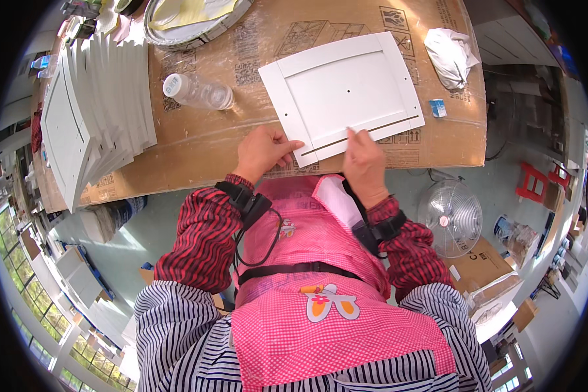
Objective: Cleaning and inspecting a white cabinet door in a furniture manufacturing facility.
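Observation:
A white framed panel (347, 81) with small dark holes and a long dark groove near its close edge lies tilted on the cardboard-covered table (209, 153). My left hand (264, 154) holds the panel's near left corner, thumb on its face and fingers curled by the edge. Over the groove, my right hand (364, 163) is closed, fingertips pinched against the panel's near edge. Whatever sits in that pinch, if anything, is too small to make out. A clear plastic bottle (206, 93) with a white cap lies on its side left of the panel.
Many similar white panels stand in a leaning stack (104, 111) at the left. A round tub (196, 19) is at the back, a crumpled white cloth (449, 57) and a small blue-white packet (438, 108) at the right. Below the table edge stands a floor fan (449, 219).

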Available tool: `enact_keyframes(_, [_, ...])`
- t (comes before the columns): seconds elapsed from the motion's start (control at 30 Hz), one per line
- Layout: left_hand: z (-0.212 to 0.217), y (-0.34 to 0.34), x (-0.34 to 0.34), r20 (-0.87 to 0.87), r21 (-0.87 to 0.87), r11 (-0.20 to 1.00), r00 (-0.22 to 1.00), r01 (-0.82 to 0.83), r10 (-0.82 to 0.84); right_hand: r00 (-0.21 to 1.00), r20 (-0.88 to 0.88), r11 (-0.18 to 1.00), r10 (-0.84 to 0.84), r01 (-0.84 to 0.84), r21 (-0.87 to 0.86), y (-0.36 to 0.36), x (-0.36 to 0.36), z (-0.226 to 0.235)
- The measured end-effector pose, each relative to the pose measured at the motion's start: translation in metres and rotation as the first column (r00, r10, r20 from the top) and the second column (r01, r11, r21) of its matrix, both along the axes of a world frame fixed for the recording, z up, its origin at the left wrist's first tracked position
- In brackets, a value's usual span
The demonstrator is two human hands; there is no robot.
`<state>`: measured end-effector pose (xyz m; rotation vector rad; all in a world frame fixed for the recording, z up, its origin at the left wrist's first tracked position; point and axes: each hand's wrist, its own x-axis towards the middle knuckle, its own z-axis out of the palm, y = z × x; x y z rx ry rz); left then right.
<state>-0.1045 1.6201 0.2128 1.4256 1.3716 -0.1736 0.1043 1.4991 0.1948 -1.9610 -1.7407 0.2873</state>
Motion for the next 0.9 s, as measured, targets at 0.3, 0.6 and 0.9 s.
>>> enact_keyframes(0.3, [-0.004, 0.0, -0.004, 0.022, 0.023, 1.0, 1.0, -0.02, 0.02, 0.985, -0.056, 0.985, -0.161, 0.164, 0.061, 0.008, 0.065, -0.001])
enact_keyframes(0.6, [-0.012, 0.001, -0.001, 0.03, 0.036, 0.999, 1.0, -0.011, 0.01, 0.971, -0.191, 0.989, 0.145, -0.139, 0.046, 0.004, -0.036, -0.004])
enact_keyframes(0.9, [-0.009, 0.005, 0.001, 0.02, 0.029, 0.999, 0.999, 0.032, -0.033, 0.985, -0.165, 0.998, 0.05, -0.042, 0.054, 0.005, -0.048, -0.001])
